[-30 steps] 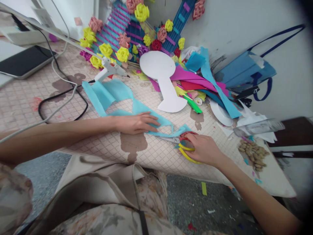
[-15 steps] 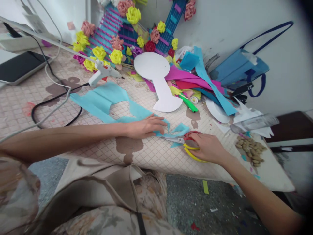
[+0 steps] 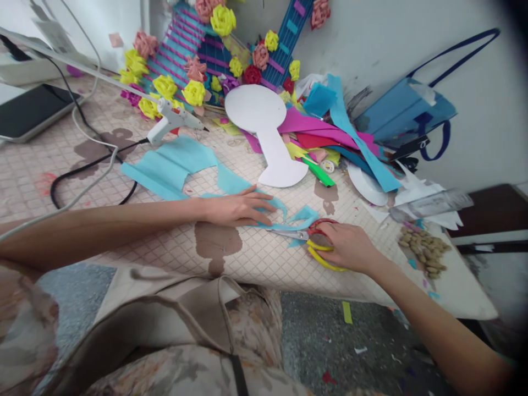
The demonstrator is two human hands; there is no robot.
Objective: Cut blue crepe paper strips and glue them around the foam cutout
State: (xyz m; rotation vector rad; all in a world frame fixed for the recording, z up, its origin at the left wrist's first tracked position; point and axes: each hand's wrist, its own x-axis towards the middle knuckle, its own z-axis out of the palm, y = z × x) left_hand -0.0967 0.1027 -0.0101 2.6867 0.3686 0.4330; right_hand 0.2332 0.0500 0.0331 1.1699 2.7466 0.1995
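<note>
My left hand (image 3: 241, 209) lies flat with fingers spread, pressing light blue crepe paper (image 3: 175, 165) against the tabletop. In my right hand (image 3: 350, 247) is a pair of scissors (image 3: 304, 235) with red and yellow handles. Their blades point left and lie along the lower edge of the blue paper, close to my left fingertips; the blade tips are hard to make out. A narrow curved blue strip (image 3: 305, 218) extends beside the blades. Beyond my hands rests a white guitar-like cutout (image 3: 270, 132) with a round end.
A white glue gun (image 3: 167, 122) with a black cord sits at the left, near a tablet (image 3: 39, 113). Paper flowers (image 3: 193, 92) decorate blue panels behind. Coloured paper scraps (image 3: 325, 129), a blue bag (image 3: 406, 113), a clear bottle (image 3: 431, 204) and peanuts (image 3: 424, 250) lie to the right.
My left hand has slid slightly left and flattened over the blue paper, whose inner gap has narrowed. The scissors have shifted a little left with my right hand.
</note>
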